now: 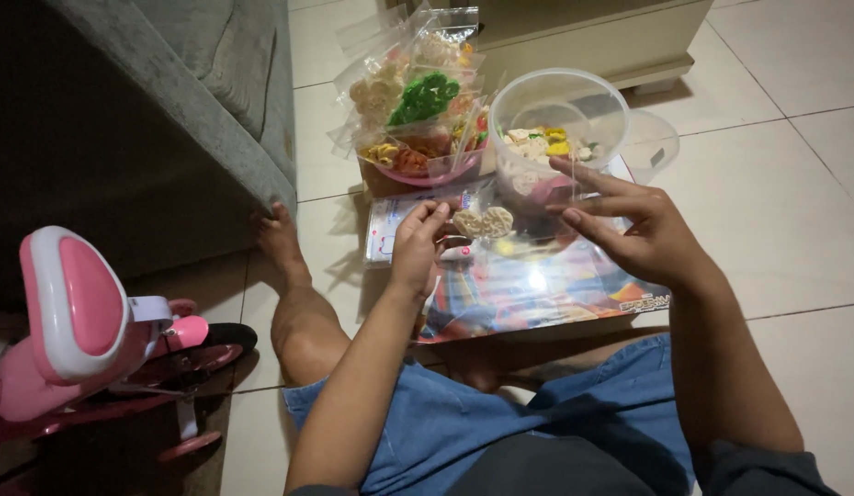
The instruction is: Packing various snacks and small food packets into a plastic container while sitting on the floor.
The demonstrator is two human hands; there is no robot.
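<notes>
My left hand pinches a pale, flat cracker at its left edge, over a clear plastic bag. Its right side is held by my right hand, fingers spread along the film. Just beyond both hands stands a clear round plastic tub with white and yellow snack pieces at its bottom. Under the hands lies a glossy, colourful flat board on the floor.
A pink bowl heaped with small clear bags of green, orange and pale snacks sits far left of the tub. A grey sofa rises at the left, a pink toy tricycle at the near left. A cream cabinet base stands behind.
</notes>
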